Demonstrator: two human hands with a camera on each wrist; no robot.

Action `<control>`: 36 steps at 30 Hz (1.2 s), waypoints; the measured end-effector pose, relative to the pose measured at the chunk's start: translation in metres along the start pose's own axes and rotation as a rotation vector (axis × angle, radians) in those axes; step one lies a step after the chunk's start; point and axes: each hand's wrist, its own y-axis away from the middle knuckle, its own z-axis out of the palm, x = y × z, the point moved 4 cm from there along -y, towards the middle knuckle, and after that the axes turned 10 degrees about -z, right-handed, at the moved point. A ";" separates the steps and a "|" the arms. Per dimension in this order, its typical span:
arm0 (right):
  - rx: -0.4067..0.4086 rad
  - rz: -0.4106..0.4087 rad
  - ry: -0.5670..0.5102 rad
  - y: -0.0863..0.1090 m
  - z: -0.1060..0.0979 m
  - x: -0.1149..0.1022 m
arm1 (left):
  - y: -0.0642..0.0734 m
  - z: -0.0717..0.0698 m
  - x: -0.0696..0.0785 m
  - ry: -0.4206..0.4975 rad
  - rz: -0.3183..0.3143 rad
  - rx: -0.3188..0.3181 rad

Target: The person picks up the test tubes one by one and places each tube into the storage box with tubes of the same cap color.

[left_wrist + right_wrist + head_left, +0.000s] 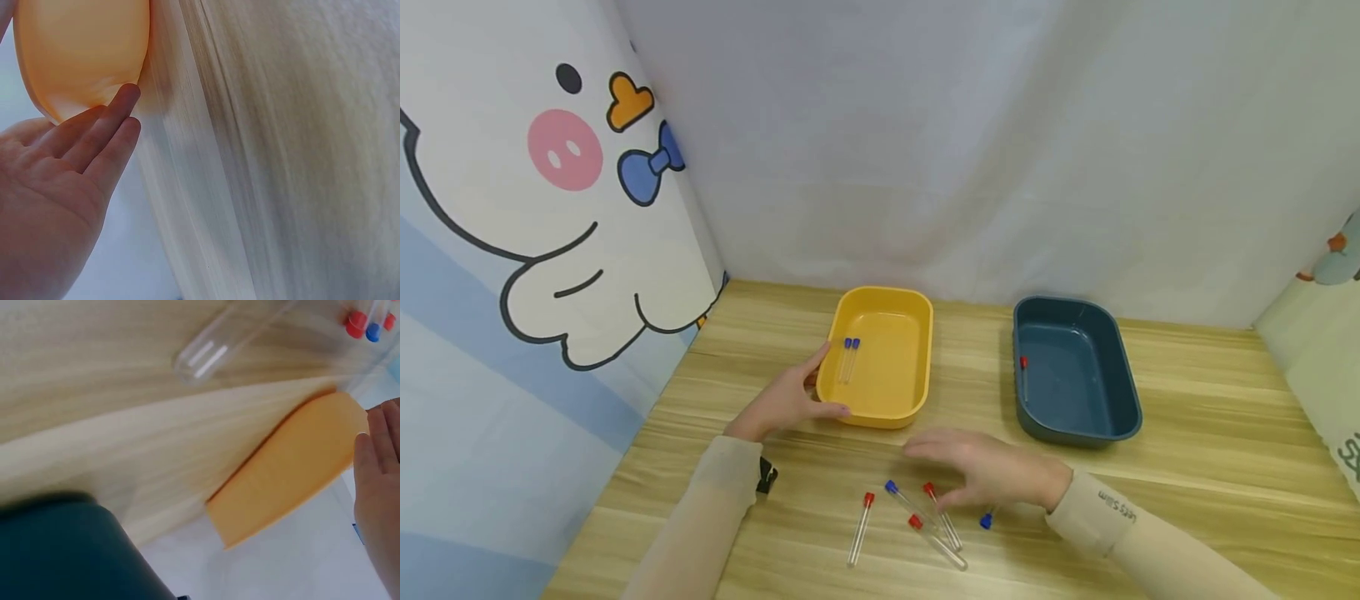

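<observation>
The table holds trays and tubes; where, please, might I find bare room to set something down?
The table is bare between the yellow tray and the blue tray, and right of the latter. Capped tubes crowd the area by the right hand.

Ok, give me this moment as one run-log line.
left hand: touching yellow box; right hand: over loose tubes; yellow box: two blue-capped tubes; dark box: one red-capped tube
</observation>
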 end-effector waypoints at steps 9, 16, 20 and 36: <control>-0.060 0.024 -0.121 -0.004 0.021 0.005 | 0.003 -0.002 0.000 -0.016 0.008 -0.003; -0.092 0.040 -0.147 -0.008 0.031 0.002 | 0.005 -0.004 -0.001 -0.020 0.021 -0.007; -0.096 0.020 -0.145 -0.012 0.033 -0.002 | 0.007 -0.005 -0.001 -0.026 0.017 -0.007; -0.105 -0.054 -0.159 -0.020 0.034 0.007 | 0.000 -0.003 0.001 -0.035 0.009 0.014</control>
